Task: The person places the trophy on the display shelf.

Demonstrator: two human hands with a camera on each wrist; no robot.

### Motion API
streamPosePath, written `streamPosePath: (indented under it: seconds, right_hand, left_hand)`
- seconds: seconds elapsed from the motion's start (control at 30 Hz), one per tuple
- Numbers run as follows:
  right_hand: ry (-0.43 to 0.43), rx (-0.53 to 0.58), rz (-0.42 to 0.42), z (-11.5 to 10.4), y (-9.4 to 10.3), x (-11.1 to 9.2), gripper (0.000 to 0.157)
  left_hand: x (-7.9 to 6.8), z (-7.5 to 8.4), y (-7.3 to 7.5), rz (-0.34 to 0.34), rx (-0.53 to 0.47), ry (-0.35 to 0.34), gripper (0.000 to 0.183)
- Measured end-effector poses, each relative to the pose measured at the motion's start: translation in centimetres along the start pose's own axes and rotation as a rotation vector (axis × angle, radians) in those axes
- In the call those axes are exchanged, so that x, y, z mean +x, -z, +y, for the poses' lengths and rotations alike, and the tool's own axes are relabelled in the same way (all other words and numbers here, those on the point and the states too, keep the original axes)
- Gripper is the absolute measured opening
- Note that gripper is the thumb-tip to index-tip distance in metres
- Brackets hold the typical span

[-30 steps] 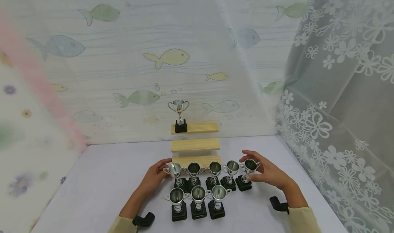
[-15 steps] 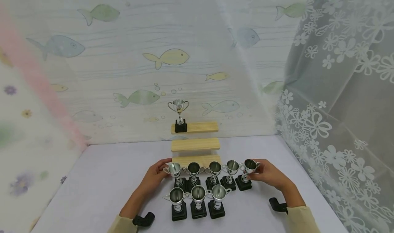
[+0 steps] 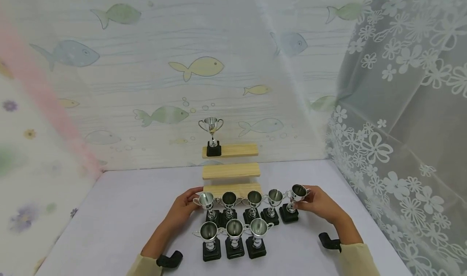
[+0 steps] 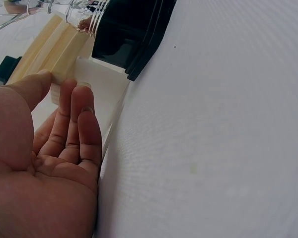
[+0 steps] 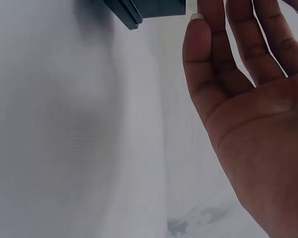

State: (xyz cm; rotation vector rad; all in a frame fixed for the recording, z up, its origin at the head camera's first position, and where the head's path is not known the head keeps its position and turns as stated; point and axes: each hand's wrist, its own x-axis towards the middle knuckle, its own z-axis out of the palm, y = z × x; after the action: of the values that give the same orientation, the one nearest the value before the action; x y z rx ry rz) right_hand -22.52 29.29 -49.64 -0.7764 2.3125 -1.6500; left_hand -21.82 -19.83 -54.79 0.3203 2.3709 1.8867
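Small silver cups on black bases stand in two rows. At the right end of the back row, my right hand grips a trophy by its cup and stem, and the trophy leans a little to the right. In the right wrist view only its dark base shows, above the thumb. My left hand holds the left end of a wooden stepped stand; the left wrist view has the thumb on the wooden board with fingers close beside it. One trophy stands on the top step's left end.
Several other trophies stand close in front of the stand, including a front-row cup and a back-row cup beside the gripped one. A fish-patterned cloth hangs behind, and a lace curtain hangs at the right.
My right hand has closed its fingers round the rightmost trophy, which has risen slightly and tilted right. The left hand stays at the stand.
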Motion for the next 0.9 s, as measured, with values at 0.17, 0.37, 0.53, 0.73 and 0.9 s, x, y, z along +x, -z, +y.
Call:
streamPosePath:
  seconds: [0.17,0.37,0.53,0.73,0.9]
  right_hand:
    - [-0.015,-0.01,0.037,-0.2,0.4,0.0,0.02]
    - [-0.057,-0.06,0.078,-1.4,1.4,0.6,0.021]
    - [-0.075,-0.099,0.1,-3.1,2.6,1.5,0.021]
    - [-0.066,-0.139,0.109,-4.9,4.3,2.5,0.022]
    - [-0.065,-0.172,0.111,-6.4,5.5,3.6,0.023]
  left_hand:
    - [0.1,-0.2,0.1,-0.012,-0.001,-0.007,0.047]
    - [0.2,-0.2,0.0,-0.009,-0.003,-0.006,0.046]
    - [0.1,0.1,0.0,-0.002,0.001,-0.016,0.047]
    - [0.1,0.2,0.0,-0.015,0.002,-0.034,0.047]
    - [0.1,0.1,0.0,-0.018,0.005,-0.029,0.047]
